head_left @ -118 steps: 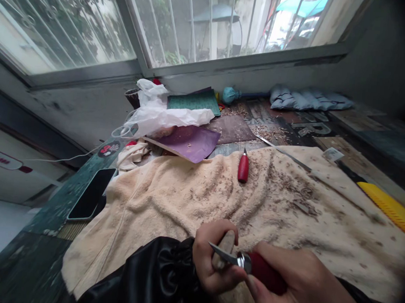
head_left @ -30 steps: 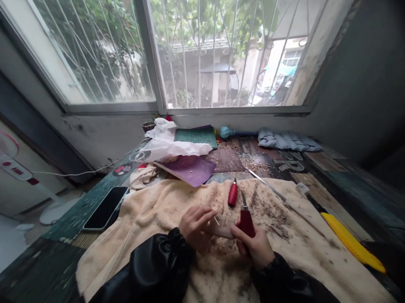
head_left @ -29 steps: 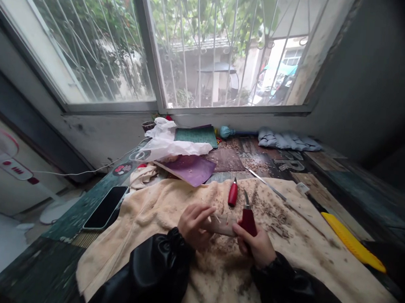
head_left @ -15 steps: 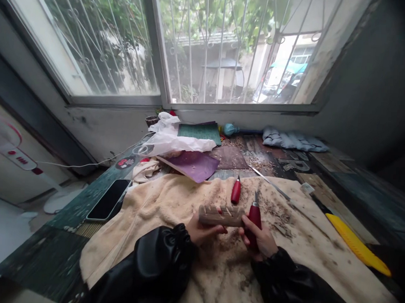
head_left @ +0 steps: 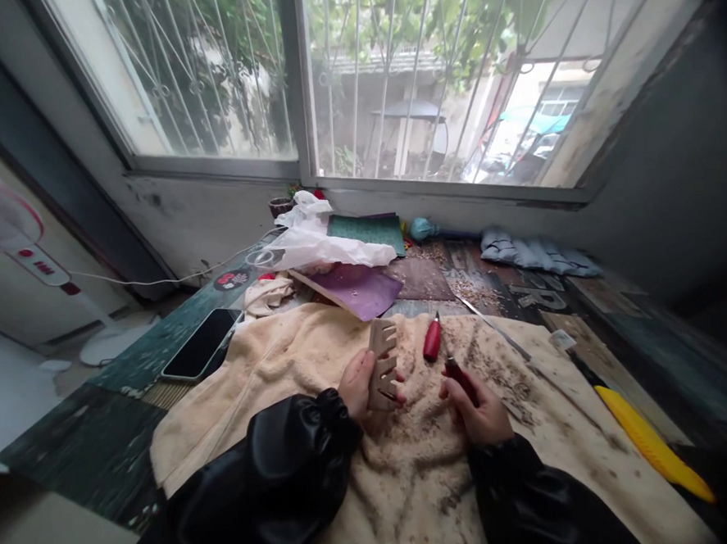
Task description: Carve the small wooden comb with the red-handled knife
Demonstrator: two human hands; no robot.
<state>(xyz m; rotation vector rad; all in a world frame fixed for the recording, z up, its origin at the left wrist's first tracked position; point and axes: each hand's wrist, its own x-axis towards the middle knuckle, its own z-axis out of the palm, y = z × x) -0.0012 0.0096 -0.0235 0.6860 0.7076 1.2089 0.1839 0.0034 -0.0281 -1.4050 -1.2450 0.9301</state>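
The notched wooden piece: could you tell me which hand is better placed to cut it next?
Probably the right. The right hand grips a red-handled knife close beside the notched wooden piece, while the left hand is busy holding that piece upright over the towel.

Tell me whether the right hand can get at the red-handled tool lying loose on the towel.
Probably yes: the red-handled tool lies uncovered just beyond the right hand, with only towel between. But that hand grips a red-handled knife, so it is not free.
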